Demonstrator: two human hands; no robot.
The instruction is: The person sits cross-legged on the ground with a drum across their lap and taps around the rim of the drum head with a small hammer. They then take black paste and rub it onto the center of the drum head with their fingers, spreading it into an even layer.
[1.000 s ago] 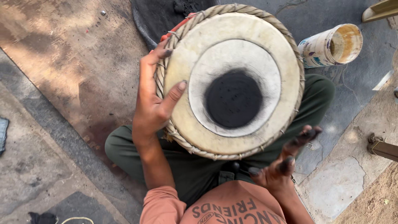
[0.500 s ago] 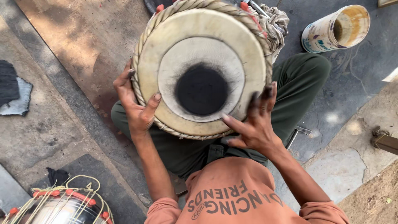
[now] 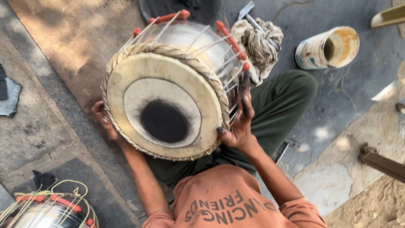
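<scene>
head view: the drum [image 3: 168, 90] lies tilted on the person's lap, its pale skin with the black centre spot facing up. the left hand [image 3: 103, 120] grips the braided rim from below, fingers curled on the edge and mostly hidden. the right hand [image 3: 240, 120], blackened, clasps the far side, fingers spread along the metal shell and laces. a rag [image 3: 257, 40] and a can [image 3: 327, 48] lie beyond; another drum [image 3: 46, 209] sits at the lower left.

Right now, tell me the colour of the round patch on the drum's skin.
Black round patch, clearest in the head view.
</scene>
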